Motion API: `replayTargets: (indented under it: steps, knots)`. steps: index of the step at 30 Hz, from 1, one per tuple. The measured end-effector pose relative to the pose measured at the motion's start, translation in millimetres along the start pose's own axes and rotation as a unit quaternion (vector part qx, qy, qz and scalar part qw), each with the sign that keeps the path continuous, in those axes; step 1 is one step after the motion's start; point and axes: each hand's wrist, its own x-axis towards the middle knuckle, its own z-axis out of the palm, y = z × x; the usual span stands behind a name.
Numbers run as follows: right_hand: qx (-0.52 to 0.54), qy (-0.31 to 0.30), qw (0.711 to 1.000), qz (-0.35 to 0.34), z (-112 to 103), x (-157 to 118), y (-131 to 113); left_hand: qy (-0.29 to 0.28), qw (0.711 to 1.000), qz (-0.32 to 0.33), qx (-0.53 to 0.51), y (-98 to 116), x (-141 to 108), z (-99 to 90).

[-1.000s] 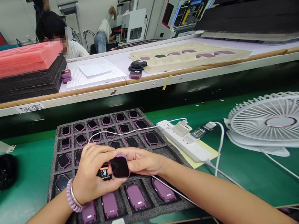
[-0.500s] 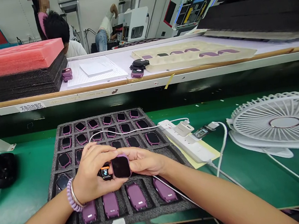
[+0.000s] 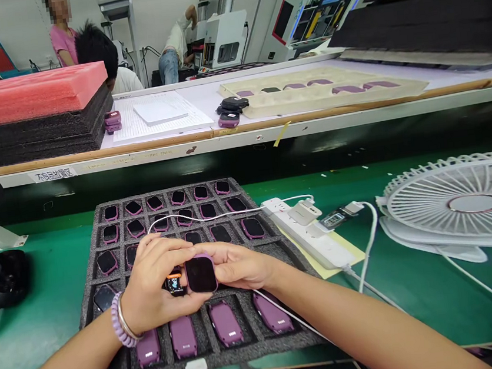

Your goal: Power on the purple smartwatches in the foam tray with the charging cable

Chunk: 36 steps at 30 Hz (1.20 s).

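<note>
A purple watch body [image 3: 201, 274] with a dark screen is held between my two hands above the foam tray [image 3: 195, 366]. My left hand [image 3: 157, 280] curls its fingers and thumb around the near side, and my right hand [image 3: 235, 268] pinches the other edge. Just behind it, at my left palm, a second watch [image 3: 176, 283] shows a lit screen with an orange strip; whether my left hand grips it too I cannot tell. Purple watch bodies fill many tray pockets, dark screens up at the back, while those in the front row [image 3: 226, 323] lie back side up.
A white power strip [image 3: 309, 236] with plugged-in adapters lies right of the tray, white cables trailing. Further right stands a white fan [image 3: 474, 203]. A black device [image 3: 6, 280] is at the left. On the shelf are stacked foam [image 3: 31, 93], papers and a beige tray [image 3: 255, 109].
The hands and the watch keep the same hold. The whole view has shifted very slightly; in the background, a standing person in pink has moved a little.
</note>
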Motion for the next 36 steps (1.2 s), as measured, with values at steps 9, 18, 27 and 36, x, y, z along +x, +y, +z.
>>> replayTargets:
  steps: [9,18,27,36]
  knots:
    - [-0.009,0.014,1.000,0.007,-0.7,-0.2,0.4,0.000,1.000,-0.001,0.001,-0.1,0.0,0.1]
    - [-0.005,0.010,1.000,0.003,-0.5,0.1,-0.4,-0.001,1.000,-0.001,-0.001,-0.2,-0.3,0.6]
    - [0.002,-0.009,1.000,-0.009,-0.3,-0.2,-0.4,0.001,1.000,0.003,0.000,-0.9,-0.4,0.7]
    - [-0.003,0.002,1.000,0.002,-0.6,0.4,0.3,-0.008,1.000,-0.007,0.010,2.1,2.5,-1.3]
